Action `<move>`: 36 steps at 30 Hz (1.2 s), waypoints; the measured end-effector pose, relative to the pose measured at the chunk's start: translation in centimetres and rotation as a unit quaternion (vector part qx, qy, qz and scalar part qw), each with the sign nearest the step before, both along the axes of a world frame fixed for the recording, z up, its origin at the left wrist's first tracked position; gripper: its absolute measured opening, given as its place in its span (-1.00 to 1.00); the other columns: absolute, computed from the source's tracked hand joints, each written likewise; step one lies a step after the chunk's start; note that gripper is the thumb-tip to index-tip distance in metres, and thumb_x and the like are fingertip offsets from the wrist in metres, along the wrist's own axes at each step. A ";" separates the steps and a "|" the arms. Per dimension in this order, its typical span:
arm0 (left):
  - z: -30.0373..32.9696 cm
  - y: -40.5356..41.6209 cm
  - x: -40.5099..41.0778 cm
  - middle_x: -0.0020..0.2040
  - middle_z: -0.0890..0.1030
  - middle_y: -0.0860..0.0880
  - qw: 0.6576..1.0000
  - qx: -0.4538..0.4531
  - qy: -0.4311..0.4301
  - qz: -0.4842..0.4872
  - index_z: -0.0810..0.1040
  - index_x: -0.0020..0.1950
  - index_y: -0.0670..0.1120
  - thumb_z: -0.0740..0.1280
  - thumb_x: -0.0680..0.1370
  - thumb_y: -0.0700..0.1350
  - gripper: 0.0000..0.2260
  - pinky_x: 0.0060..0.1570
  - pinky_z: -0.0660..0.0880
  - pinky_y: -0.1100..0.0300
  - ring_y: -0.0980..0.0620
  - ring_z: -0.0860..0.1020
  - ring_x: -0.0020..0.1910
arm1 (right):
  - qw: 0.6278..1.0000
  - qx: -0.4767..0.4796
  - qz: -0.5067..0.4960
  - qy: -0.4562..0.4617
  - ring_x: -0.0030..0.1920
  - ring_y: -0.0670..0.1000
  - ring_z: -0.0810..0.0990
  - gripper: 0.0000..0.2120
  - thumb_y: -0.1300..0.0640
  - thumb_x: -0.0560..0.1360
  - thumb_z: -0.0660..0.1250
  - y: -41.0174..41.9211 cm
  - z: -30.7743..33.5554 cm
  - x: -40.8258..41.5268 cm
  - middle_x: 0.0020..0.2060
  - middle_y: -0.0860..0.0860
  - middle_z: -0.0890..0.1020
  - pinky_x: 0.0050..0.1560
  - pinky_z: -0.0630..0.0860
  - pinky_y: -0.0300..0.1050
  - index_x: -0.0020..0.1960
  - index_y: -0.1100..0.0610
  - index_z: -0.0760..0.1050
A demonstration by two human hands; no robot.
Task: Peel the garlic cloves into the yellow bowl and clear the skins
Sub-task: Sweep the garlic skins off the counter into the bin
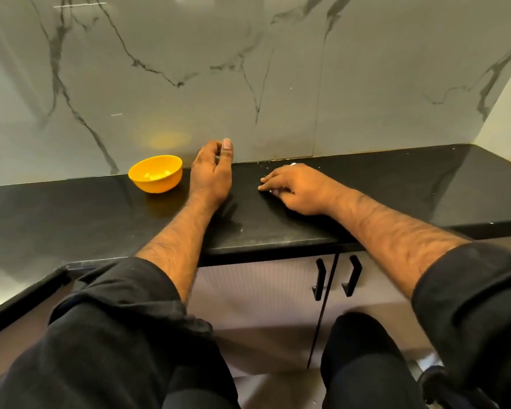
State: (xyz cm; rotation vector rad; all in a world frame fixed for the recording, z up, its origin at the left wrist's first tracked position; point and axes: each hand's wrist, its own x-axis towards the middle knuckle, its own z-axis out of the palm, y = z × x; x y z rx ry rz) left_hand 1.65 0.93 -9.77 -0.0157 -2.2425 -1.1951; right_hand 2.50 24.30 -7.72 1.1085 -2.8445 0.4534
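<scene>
Right of the yellow bowl (155,173), skin flecks (267,165) are approached by the flat, relaxed right hand (289,188); the nearer left hand (211,169) is curled, possibly empty.

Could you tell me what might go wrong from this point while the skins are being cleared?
The left hand is raised close beside the yellow bowl, which sits loose on the black counter; a sideways sweep could knock it and spill the pale peeled pieces. The right hand works near small white flecks along the wall edge, which might get pushed into the seam.
</scene>
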 end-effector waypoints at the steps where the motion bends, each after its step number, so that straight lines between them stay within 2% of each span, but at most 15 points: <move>1: 0.0 0.3 0.1 -0.03 0.59 -0.02 1.000 -0.004 -0.006 -0.010 0.57 0.05 0.03 0.12 0.72 0.29 -0.60 -0.15 0.45 0.10 0.05 0.53 -0.11 | 1.000 0.013 0.009 0.017 0.43 -0.09 0.48 -0.62 0.17 0.65 0.29 0.7 0.3 0.3 0.39 -0.14 0.59 0.53 0.37 -0.04 0.39 -0.10 0.62; 4: 0.2 2.0 1.2 0.07 0.65 -0.08 0.998 -0.028 -0.025 -0.046 0.61 0.11 -0.07 0.11 0.72 0.28 -0.52 0.04 0.60 -0.05 -0.04 0.61 0.05 | 0.996 0.046 0.022 0.067 0.34 -0.06 0.55 -0.61 0.26 0.59 0.33 3.1 0.7 1.2 0.30 -0.13 0.66 0.44 0.43 -0.10 0.33 -0.03 0.67; 7: 0.5 4.9 2.6 0.08 0.66 -0.19 0.994 -0.040 -0.039 -0.092 0.62 0.10 -0.17 0.10 0.74 0.25 -0.46 0.12 0.57 -0.13 -0.15 0.62 0.09 | 0.993 0.036 0.017 0.108 0.27 -0.06 0.61 -0.61 0.34 0.51 0.38 7.1 0.5 2.8 0.21 -0.13 0.71 0.39 0.43 -0.16 0.23 0.00 0.73; 10: 0.8 8.8 3.6 0.10 0.66 -0.22 0.990 -0.037 -0.046 -0.131 0.62 0.12 -0.20 0.09 0.70 0.30 -0.40 0.18 0.56 -0.18 -0.13 0.62 0.08 | 0.991 0.010 -0.012 0.133 0.17 0.00 0.69 -0.58 0.43 0.38 0.38 11.9 -0.2 5.0 0.10 -0.06 0.76 0.31 0.47 -0.18 0.10 0.06 0.77; 12: 0.9 12.6 4.5 0.08 0.68 -0.18 0.985 -0.043 -0.040 -0.165 0.64 0.11 -0.17 0.09 0.70 0.30 -0.42 0.20 0.57 -0.18 -0.12 0.63 0.10 | 0.987 -0.005 -0.023 0.157 0.11 0.07 0.73 -0.61 0.40 0.35 0.37 15.0 -0.6 6.8 0.04 -0.02 0.77 0.26 0.57 -0.07 0.05 0.10 0.78; 15: 0.8 18.9 6.1 0.09 0.68 -0.18 0.971 -0.062 -0.031 -0.227 0.63 0.11 -0.19 0.08 0.65 0.35 -0.36 0.19 0.57 -0.13 -0.12 0.63 0.11 | 0.980 0.008 -0.019 0.199 0.07 0.11 0.72 -0.68 0.24 0.42 0.31 18.3 -0.8 9.5 0.03 0.01 0.78 0.16 0.63 0.00 0.06 0.12 0.77; 18: 0.2 25.9 8.3 0.08 0.69 -0.11 0.948 -0.103 -0.018 -0.300 0.65 0.13 -0.17 0.07 0.69 0.29 -0.41 0.22 0.57 -0.09 -0.04 0.64 0.12 | 0.972 0.050 -0.071 0.217 0.04 0.15 0.68 -0.67 0.32 0.45 0.36 21.8 -1.4 12.4 0.02 0.03 0.76 0.08 0.63 0.11 0.12 0.09 0.76; 20: 0.4 27.3 8.9 0.10 0.69 -0.03 0.943 -0.087 -0.004 -0.322 0.67 0.16 -0.11 0.07 0.74 0.22 -0.49 0.25 0.57 -0.04 0.06 0.64 0.12 | 0.966 0.065 -0.088 0.233 -0.01 0.18 0.65 -0.68 0.28 0.47 0.26 23.0 -1.9 13.3 -0.04 0.06 0.73 0.00 0.62 0.14 0.05 0.13 0.75; 22: 0.0 30.4 9.9 0.09 0.69 0.02 0.935 -0.078 0.008 -0.346 0.68 0.16 -0.09 0.05 0.76 0.17 -0.51 0.24 0.57 0.01 0.09 0.63 0.11 | 0.958 0.081 -0.137 0.236 -0.03 0.20 0.65 -0.66 0.28 0.44 0.21 27.4 -3.8 16.0 -0.05 0.09 0.72 0.00 0.64 0.11 0.00 0.15 0.74; 25: -2.0 35.4 11.8 -0.05 0.65 -0.01 0.919 -0.153 0.088 -0.352 0.64 0.03 -0.12 0.09 0.77 0.11 -0.57 0.10 0.53 -0.04 -0.04 0.60 -0.02 | 0.941 0.075 -0.305 0.123 0.04 0.16 0.67 -0.65 0.37 0.39 0.36 34.5 -9.8 21.4 0.02 0.04 0.73 0.11 0.64 0.09 0.05 0.06 0.74; 28: -6.5 40.6 13.9 -0.11 0.60 -0.07 0.865 -0.266 0.188 -0.381 0.60 -0.01 -0.12 0.24 0.73 0.02 -0.73 0.00 0.44 -0.03 -0.14 0.53 -0.10 | 0.903 -0.007 -0.428 -0.040 0.00 0.10 0.69 -0.61 0.36 0.33 0.37 38.9 -16.8 24.0 -0.03 -0.04 0.75 0.12 0.65 0.06 -0.02 -0.03 0.75; 30: -11.0 43.7 15.3 -0.01 0.63 -0.13 0.824 -0.336 0.143 -0.433 0.63 0.12 -0.15 0.33 0.66 -0.03 -0.80 0.02 0.50 -0.03 -0.18 0.55 -0.01 | 0.873 -0.038 -0.469 -0.126 -0.05 0.05 0.70 -0.67 0.27 0.29 0.37 41.0 -22.1 25.0 -0.09 -0.07 0.74 0.09 0.67 0.03 -0.13 -0.12 0.71; 32: -15.0 45.3 16.1 0.12 0.62 -0.17 0.799 -0.399 0.034 -0.449 0.61 0.23 -0.15 0.35 0.60 -0.06 -0.74 0.05 0.58 -0.09 -0.24 0.58 0.10 | 0.851 -0.060 -0.485 -0.190 -0.11 0.01 0.69 -0.76 0.15 0.26 0.36 42.2 -27.2 26.1 -0.13 -0.09 0.73 0.05 0.68 -0.01 -0.25 -0.20 0.61; 34: -17.9 45.8 16.2 0.17 0.62 -0.17 0.785 -0.427 -0.064 -0.444 0.61 0.21 -0.14 0.35 0.58 -0.07 -0.75 0.09 0.58 -0.09 -0.27 0.59 0.14 | 0.837 -0.048 -0.487 -0.245 -0.12 0.02 0.67 -0.85 0.07 0.24 0.36 42.2 -30.8 27.1 -0.12 -0.08 0.72 0.02 0.67 -0.02 -0.27 -0.18 0.58; 36: -19.7 46.3 16.1 0.18 0.62 -0.14 0.766 -0.465 -0.130 -0.424 0.62 0.17 -0.09 0.40 0.56 -0.09 -0.79 0.13 0.56 -0.04 -0.25 0.61 0.14 | 0.819 -0.055 -0.500 -0.278 -0.11 0.06 0.64 -0.82 0.06 0.18 0.33 41.6 -32.3 27.8 -0.13 -0.08 0.67 -0.01 0.66 0.00 -0.23 -0.12 0.59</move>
